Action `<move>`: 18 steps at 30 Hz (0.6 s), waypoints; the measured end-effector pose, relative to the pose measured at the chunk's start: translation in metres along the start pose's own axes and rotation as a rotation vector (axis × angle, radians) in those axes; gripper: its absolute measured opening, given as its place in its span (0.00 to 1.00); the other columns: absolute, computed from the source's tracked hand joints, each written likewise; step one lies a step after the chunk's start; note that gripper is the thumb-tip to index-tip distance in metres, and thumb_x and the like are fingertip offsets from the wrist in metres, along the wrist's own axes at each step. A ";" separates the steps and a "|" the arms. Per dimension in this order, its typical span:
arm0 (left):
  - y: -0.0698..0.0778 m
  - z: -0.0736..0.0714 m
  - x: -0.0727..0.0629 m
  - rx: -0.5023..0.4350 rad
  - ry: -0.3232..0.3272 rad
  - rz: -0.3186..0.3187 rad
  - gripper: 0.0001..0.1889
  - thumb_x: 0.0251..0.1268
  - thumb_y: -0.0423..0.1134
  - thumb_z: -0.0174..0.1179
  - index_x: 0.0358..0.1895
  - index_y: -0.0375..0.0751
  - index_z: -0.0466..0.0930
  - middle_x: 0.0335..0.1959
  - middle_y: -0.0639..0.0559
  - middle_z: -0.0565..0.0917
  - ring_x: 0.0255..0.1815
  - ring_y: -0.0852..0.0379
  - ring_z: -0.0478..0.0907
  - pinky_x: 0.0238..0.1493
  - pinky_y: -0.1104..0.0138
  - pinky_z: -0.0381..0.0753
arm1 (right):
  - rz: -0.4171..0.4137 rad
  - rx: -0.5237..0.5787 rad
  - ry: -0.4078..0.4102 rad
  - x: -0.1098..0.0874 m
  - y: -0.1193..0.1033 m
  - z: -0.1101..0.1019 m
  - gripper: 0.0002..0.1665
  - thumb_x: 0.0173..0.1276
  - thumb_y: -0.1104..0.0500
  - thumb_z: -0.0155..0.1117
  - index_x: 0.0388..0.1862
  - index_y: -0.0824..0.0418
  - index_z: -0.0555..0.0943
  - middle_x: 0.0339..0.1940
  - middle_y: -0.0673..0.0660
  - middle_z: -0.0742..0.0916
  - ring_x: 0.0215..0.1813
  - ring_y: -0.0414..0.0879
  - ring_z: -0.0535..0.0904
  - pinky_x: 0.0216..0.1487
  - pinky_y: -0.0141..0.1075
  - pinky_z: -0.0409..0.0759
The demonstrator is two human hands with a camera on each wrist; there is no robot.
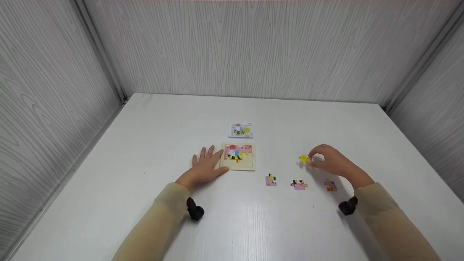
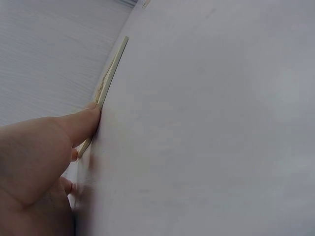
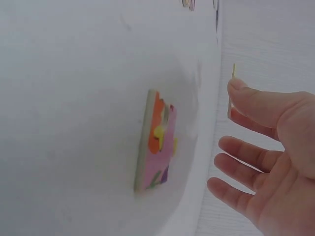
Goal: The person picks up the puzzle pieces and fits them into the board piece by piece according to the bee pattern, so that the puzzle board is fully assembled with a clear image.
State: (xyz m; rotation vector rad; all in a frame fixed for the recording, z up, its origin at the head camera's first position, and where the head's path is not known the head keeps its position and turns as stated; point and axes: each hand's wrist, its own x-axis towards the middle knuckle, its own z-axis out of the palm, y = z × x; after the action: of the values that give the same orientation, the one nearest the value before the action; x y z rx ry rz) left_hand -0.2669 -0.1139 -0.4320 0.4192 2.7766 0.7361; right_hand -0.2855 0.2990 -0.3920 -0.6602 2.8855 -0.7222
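Right hand point(image 1: 331, 160) pinches yellow piece point(image 1: 303, 158) | left hand point(image 1: 206, 167), spread, touches tray point(image 1: 243, 163) | card point(image 1: 241, 130) beyond tray

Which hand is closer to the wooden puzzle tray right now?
The left. Your left hand touches the puzzle tray at its left side; your right hand is apart from it, off to the right, pinching a yellow piece.

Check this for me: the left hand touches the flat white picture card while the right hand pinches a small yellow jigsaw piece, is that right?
Not quite: the left hand touches the square pale wooden puzzle tray, not the flat white picture card, as the head view shows. The right hand does pinch the small yellow jigsaw piece.
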 end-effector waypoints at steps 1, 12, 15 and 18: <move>0.000 0.000 0.000 -0.001 0.000 -0.003 0.39 0.66 0.60 0.47 0.74 0.48 0.46 0.75 0.40 0.37 0.72 0.40 0.25 0.64 0.42 0.25 | 0.000 -0.003 -0.003 0.001 -0.001 0.001 0.13 0.63 0.58 0.63 0.44 0.64 0.79 0.50 0.62 0.78 0.58 0.60 0.69 0.58 0.54 0.64; -0.001 0.000 0.001 -0.002 -0.006 -0.017 0.39 0.66 0.61 0.46 0.74 0.49 0.46 0.75 0.41 0.37 0.72 0.40 0.25 0.64 0.43 0.24 | -0.026 0.003 -0.021 0.016 -0.018 0.010 0.13 0.64 0.57 0.64 0.45 0.63 0.79 0.50 0.62 0.79 0.59 0.59 0.69 0.58 0.53 0.65; 0.000 0.000 0.001 0.003 -0.006 -0.016 0.39 0.66 0.61 0.46 0.74 0.49 0.46 0.75 0.41 0.38 0.72 0.40 0.26 0.64 0.43 0.25 | -0.031 0.001 -0.025 0.020 -0.024 0.013 0.13 0.63 0.57 0.64 0.44 0.63 0.79 0.51 0.62 0.78 0.59 0.59 0.69 0.58 0.53 0.65; 0.000 0.000 0.001 0.008 -0.008 -0.015 0.39 0.66 0.61 0.46 0.74 0.49 0.46 0.75 0.42 0.38 0.72 0.41 0.26 0.64 0.43 0.25 | -0.055 0.004 -0.027 0.024 -0.028 0.014 0.14 0.63 0.57 0.64 0.44 0.63 0.79 0.50 0.62 0.78 0.59 0.59 0.69 0.58 0.53 0.65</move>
State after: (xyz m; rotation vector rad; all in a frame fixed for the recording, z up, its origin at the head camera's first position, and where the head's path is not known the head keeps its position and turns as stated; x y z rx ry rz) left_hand -0.2674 -0.1135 -0.4320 0.4019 2.7736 0.7186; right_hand -0.2935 0.2604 -0.3909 -0.7462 2.8513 -0.7194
